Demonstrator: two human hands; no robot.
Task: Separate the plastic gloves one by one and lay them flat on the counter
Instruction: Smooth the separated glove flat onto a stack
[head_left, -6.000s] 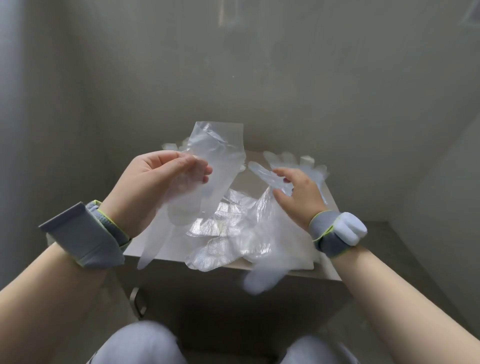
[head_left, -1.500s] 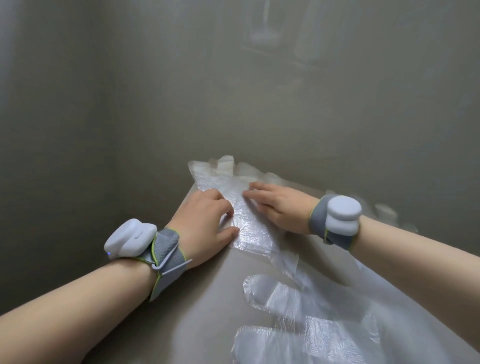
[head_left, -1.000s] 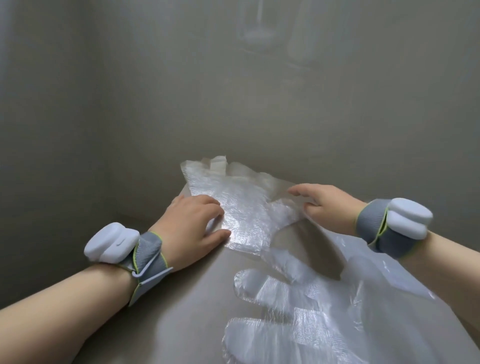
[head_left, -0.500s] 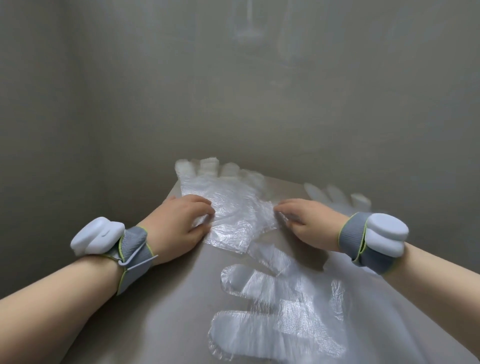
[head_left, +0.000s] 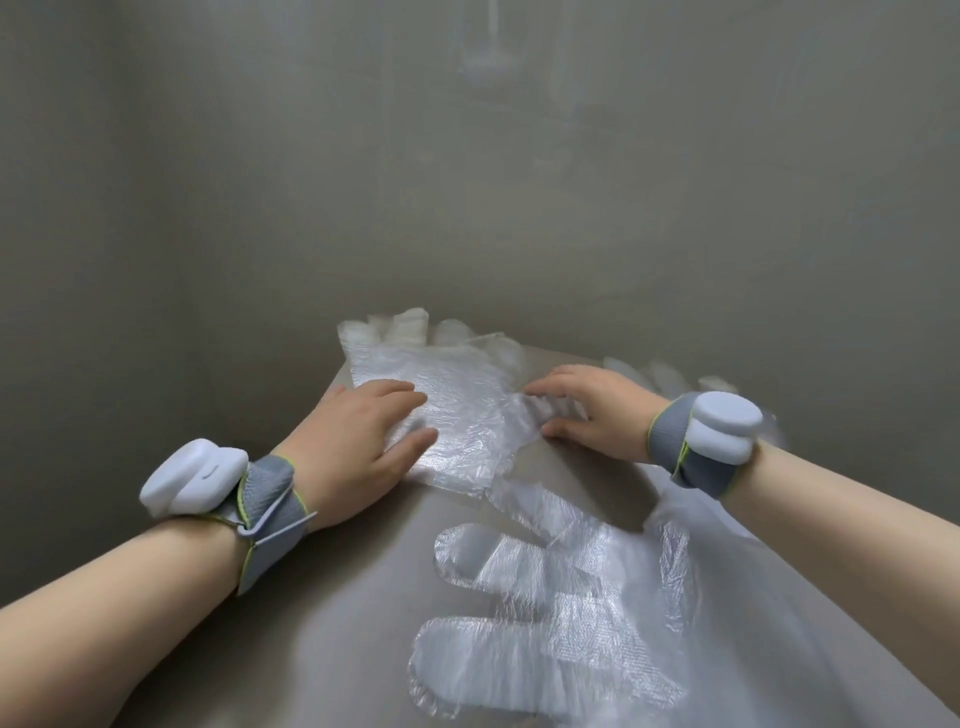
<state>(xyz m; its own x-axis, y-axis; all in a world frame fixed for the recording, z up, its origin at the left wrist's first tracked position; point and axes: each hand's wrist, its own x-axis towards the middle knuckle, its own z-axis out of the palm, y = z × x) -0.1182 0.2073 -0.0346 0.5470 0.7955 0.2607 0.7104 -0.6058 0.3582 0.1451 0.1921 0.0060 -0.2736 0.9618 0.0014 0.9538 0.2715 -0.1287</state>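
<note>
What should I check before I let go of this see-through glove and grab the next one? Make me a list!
1. Left hand presses down on the far clear plastic glove: ok.
2. Right hand rests on that glove's right edge: ok.
3. That glove is smooth all over: not ok, it is crinkled beside the right hand.
4. It lies apart from the near clear plastic glove: cannot tell, their edges seem to meet.
5. Bare grey counter for another glove: ok, at the near left.
</note>
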